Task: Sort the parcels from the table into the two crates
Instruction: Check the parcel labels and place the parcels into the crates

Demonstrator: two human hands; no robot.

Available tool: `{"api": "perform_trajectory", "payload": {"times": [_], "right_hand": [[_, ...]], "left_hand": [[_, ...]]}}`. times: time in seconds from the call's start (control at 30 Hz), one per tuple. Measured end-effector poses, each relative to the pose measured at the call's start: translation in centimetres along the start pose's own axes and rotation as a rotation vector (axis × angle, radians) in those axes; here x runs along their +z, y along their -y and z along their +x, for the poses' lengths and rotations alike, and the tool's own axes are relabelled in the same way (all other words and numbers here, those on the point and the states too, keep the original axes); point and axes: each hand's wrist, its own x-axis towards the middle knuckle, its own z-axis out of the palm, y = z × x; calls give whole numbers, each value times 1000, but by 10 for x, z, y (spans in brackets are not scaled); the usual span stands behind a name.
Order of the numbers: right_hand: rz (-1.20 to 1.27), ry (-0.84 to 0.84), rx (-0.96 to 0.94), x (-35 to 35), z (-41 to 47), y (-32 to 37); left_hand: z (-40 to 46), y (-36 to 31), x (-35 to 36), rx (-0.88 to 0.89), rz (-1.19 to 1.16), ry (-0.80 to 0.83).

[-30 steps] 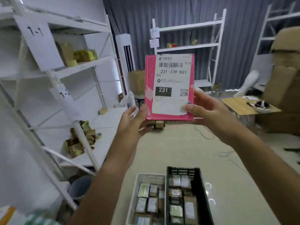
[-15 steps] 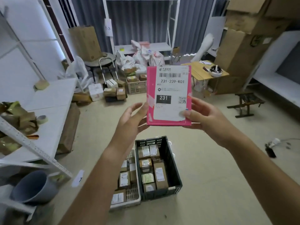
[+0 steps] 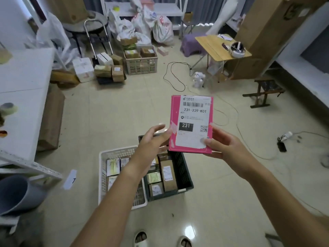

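From my head camera, my right hand [image 3: 225, 148] pinches the lower right corner of the pink parcel [image 3: 191, 124], thumb on its white label, while my left hand [image 3: 153, 141] has loosely spread fingers just touching the parcel's left edge. Below my fingers both the white crate [image 3: 114, 154] and the black crate [image 3: 183, 168] already hold many boxes, so I judge the sorting well along, with this parcel not yet dropped. My left forearm crosses over both crates, and beyond my fingertips lie a black cable [image 3: 175, 75] and a beige basket [image 3: 141, 65] of boxes, well apart.
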Motion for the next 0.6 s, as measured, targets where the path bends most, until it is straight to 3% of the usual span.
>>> {"api": "perform_trajectory", "payload": {"times": [0.27, 0.6], "right_hand": [[63, 56, 138, -23, 56, -107], [172, 51, 299, 2, 136, -378]], "left_hand": [[44, 92, 4, -127, 4, -133], [120, 345, -39, -199, -12, -426]]}}
